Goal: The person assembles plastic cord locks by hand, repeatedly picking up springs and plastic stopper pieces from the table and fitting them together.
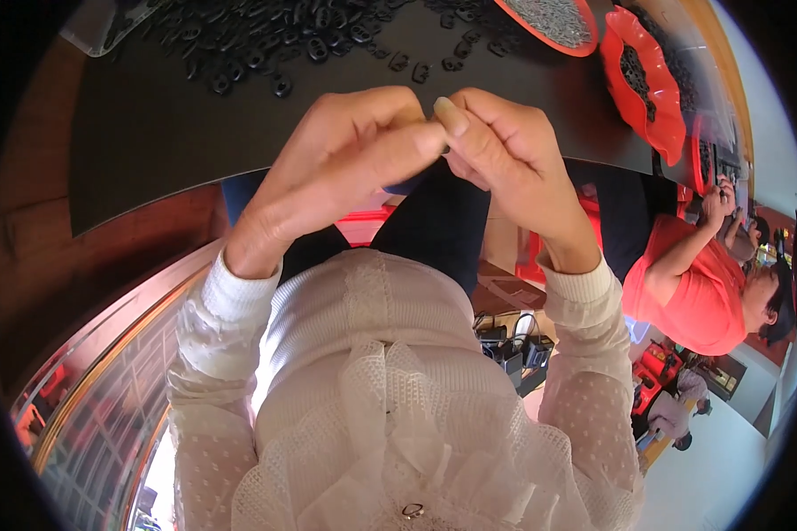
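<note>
My left hand [350, 155] and my right hand [509, 150] meet over the near edge of the black-topped table, thumbs and fingertips pressed together. A tiny dark bit shows between the fingertips, but it is too covered to name. Just beyond my hands lies a loose heap of small black oval plastic pieces [317, 49] with holes through them. A few single pieces [421, 72] lie apart, closest to my fingertips.
At the far right stands a red dish of small silvery metal parts [553, 25]. Beside it is a wavy-rimmed red dish [662, 124] with small black parts. A clear container [88, 35] sits far left. A co-worker in a red shirt [691, 292] works at right.
</note>
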{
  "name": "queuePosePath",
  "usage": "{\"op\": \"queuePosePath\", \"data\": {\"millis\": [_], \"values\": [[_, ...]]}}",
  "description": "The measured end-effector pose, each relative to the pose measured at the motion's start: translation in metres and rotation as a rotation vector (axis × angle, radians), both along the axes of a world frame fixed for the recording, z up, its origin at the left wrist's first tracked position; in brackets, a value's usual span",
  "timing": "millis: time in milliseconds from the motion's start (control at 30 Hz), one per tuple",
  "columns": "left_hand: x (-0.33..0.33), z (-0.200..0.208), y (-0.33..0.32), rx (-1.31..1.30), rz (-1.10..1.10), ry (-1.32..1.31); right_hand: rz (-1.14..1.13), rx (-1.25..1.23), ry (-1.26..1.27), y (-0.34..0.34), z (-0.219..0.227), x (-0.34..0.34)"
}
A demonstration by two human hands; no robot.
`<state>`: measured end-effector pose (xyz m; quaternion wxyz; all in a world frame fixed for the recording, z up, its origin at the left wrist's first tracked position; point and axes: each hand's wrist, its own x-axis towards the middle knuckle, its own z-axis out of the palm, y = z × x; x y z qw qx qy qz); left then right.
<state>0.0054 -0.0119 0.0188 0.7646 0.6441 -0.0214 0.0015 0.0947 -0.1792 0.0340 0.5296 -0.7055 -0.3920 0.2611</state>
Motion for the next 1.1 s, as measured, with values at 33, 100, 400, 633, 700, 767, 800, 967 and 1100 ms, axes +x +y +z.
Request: {"op": "queuePosePath", "data": {"millis": [33, 100, 400, 633, 700, 767, 800, 967, 1100], "values": [[0.002, -0.005, -0.001, -0.001, -0.005, -0.003, -0.026, 0.025, 0.162, 0.0, 0.001, 0.0], [0.006, -0.015, -0.002, 0.314, 0.045, -0.198, -0.044, 0.006, 0.229, 0.0, 0.004, 0.001], [0.004, -0.025, -0.004, 0.513, 0.103, -0.323, -0.027, -0.006, 0.408, 0.0, -0.001, -0.001], [0.009, -0.019, -0.009, 0.512, 0.16, -0.408, 0.017, 0.094, 0.494, -0.005, -0.003, -0.001], [0.008, -0.017, -0.012, 0.444, 0.147, -0.34, 0.001, 0.098, 0.503, -0.007, 0.002, -0.003], [0.008, -0.013, -0.01, 0.374, 0.131, -0.266, -0.092, 0.035, 0.332, -0.011, 0.01, -0.002], [0.009, -0.011, -0.007, 0.388, 0.085, -0.223, -0.171, 0.029, 0.103, -0.015, 0.011, 0.004], [0.005, -0.014, -0.002, 0.349, 0.027, -0.176, -0.55, 0.074, -0.087, -0.055, 0.046, 0.04], [0.007, -0.011, -0.002, 0.261, 0.017, -0.17, -0.719, -0.037, -0.288, -0.102, 0.056, 0.1]]}}
